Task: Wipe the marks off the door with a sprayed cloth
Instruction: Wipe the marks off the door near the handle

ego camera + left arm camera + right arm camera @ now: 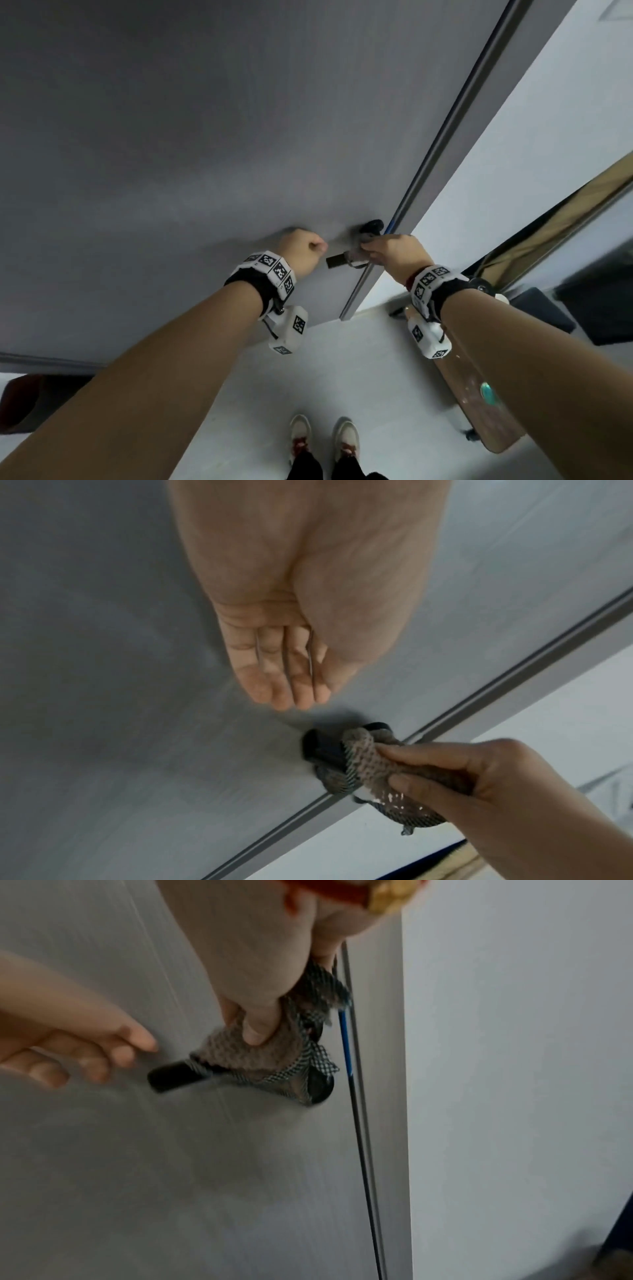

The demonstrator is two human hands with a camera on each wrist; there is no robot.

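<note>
Door (171,137): the grey panel fills the left and middle of your head view, and both your arms reach up to it.
Left hand (301,253): yours lies against the door face just left of the handle. The left wrist view shows the fingers (284,680) straight and together, with nothing in them; from the head view it looks more bunched, but no object is in it.
Handle (167,1079): a black lever sticks out from the door, its free end pointing toward your left hand. Its round base sits near the door's edge, partly covered.
Cloth (369,764): a brownish knitted rag with a checked border, draped over the handle's shaft and base, so it is at the handle rather than on the flat panel.
Right hand (394,251): yours pinches the cloth, thumb (260,1026) pressed on top and the other fingers curled beneath, pressing it onto the lever.
Door edge (445,144): a metal strip runs along the panel just right of the handle.
Wall (513,171): pale, to the right of that edge.
Floor (342,377): light, with your two shoes (323,435) below.
</note>
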